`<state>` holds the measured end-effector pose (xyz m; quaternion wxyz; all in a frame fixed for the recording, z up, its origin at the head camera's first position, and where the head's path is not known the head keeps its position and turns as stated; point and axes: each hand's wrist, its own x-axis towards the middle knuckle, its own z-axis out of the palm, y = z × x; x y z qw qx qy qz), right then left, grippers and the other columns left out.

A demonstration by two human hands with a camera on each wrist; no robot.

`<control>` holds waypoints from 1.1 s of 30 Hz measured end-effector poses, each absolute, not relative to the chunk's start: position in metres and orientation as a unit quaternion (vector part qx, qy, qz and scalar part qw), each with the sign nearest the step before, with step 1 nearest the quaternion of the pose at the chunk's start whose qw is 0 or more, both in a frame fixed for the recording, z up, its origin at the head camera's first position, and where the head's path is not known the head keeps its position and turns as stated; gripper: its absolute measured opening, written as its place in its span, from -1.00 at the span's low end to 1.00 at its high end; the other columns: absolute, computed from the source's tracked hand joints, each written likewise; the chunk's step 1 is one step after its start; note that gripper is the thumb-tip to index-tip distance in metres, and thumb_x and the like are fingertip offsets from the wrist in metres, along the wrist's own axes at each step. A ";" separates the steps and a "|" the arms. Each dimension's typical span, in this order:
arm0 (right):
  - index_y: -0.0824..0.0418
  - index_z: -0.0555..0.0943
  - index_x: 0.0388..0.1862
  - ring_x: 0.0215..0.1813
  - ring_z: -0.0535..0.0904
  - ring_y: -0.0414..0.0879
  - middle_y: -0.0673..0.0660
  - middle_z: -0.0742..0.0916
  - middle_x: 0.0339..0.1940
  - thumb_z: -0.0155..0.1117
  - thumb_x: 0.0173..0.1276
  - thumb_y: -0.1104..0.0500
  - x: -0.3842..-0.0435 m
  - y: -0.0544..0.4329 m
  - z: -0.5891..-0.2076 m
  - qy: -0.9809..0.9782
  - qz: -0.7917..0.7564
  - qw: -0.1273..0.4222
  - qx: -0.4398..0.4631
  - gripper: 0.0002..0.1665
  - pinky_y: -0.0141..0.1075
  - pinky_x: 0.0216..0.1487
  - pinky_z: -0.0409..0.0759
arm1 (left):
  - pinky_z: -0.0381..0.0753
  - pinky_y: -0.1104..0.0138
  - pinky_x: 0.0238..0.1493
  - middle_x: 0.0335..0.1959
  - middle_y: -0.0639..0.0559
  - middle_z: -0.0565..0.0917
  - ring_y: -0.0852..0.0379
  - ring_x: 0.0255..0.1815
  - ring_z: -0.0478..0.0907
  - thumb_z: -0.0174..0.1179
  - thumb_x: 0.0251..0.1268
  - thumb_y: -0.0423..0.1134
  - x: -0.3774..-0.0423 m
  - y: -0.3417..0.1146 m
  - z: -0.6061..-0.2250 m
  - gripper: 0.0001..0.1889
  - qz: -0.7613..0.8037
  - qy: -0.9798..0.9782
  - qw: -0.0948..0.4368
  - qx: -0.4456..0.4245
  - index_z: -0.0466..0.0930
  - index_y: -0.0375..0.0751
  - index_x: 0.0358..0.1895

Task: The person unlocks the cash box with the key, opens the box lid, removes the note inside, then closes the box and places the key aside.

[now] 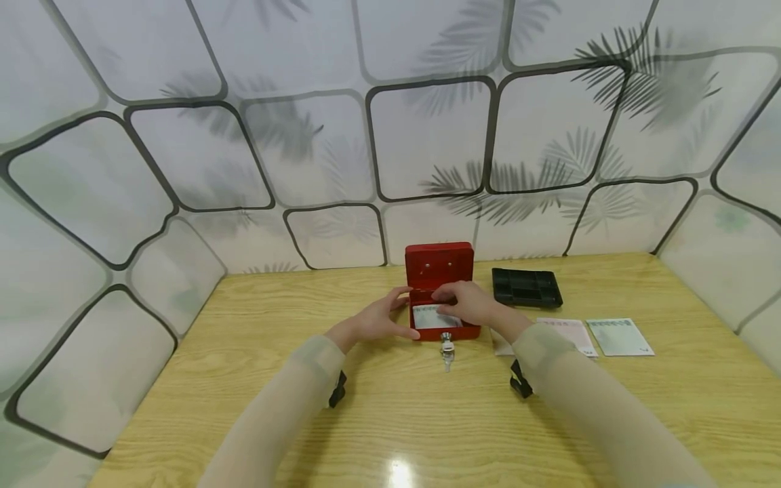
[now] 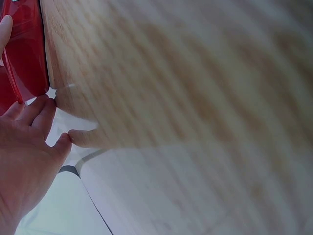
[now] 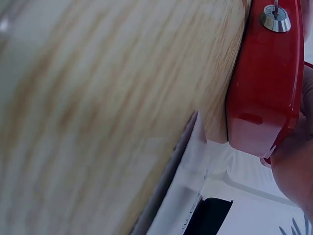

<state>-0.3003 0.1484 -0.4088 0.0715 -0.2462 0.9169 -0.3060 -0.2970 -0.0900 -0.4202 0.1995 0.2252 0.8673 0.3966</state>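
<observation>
A small red metal cash box [image 1: 431,334] stands on the table with its lid [image 1: 439,263] raised. Inside lies a pale notepad [image 1: 427,316] with a printed top edge. My right hand [image 1: 472,303] reaches over the box's right side, its fingers over the notepad; in the right wrist view the box wall hides most of the fingers. My left hand [image 1: 376,318] spans the box's left side, thumb by the front corner and fingers toward the back, with nothing in its grasp. Keys [image 1: 448,354] hang from the lock [image 3: 275,18] on the front.
A black compartment tray [image 1: 526,287] lies right of the box. Farther right are a pink notepad [image 1: 570,333] and a pale green notepad [image 1: 620,337]; another sheet [image 1: 502,344] shows partly under my right forearm. A patterned cloth [image 1: 329,149] rises behind the wooden table [image 1: 415,413].
</observation>
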 end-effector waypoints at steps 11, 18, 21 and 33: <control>0.31 0.62 0.05 0.04 0.62 0.04 0.17 0.72 -0.03 0.30 0.36 0.24 -0.300 0.148 -0.410 0.913 -0.318 0.076 -0.244 -0.69 -0.05 0.10 0.54 | -0.05 0.00 0.45 0.49 -0.10 0.21 0.05 0.50 0.07 0.47 0.06 0.00 -0.296 -0.090 -0.420 -0.01 0.398 0.866 0.202 0.225 0.02 0.08 0.51; 0.28 0.65 0.01 -0.05 0.62 -0.01 0.11 0.72 -0.11 0.32 0.35 0.20 -0.300 0.147 -0.406 0.916 -0.324 0.064 -0.230 -0.71 -0.08 0.05 0.56 | -0.04 0.01 0.45 0.48 -0.11 0.22 0.05 0.50 0.08 0.46 0.07 0.00 -0.296 -0.090 -0.419 -0.01 0.396 0.867 0.200 0.227 0.01 0.07 0.51; 0.26 0.67 -0.03 -0.12 0.60 -0.03 0.08 0.71 -0.16 0.33 0.34 0.19 -0.302 0.148 -0.407 0.916 -0.324 0.056 -0.230 -0.74 -0.09 0.00 0.56 | -0.04 0.01 0.45 0.48 -0.10 0.22 0.05 0.50 0.08 0.46 0.06 0.01 -0.297 -0.090 -0.420 -0.01 0.397 0.867 0.200 0.226 0.01 0.07 0.51; 0.24 0.72 -0.10 -0.37 0.50 -0.15 0.02 0.74 -0.26 0.32 0.34 0.23 -0.301 0.149 -0.407 0.908 -0.337 0.058 -0.244 -0.81 -0.27 -0.29 0.51 | -0.05 0.00 0.45 0.49 -0.08 0.21 0.05 0.50 0.07 0.47 0.05 0.03 -0.298 -0.090 -0.421 0.00 0.396 0.867 0.202 0.225 0.01 0.09 0.51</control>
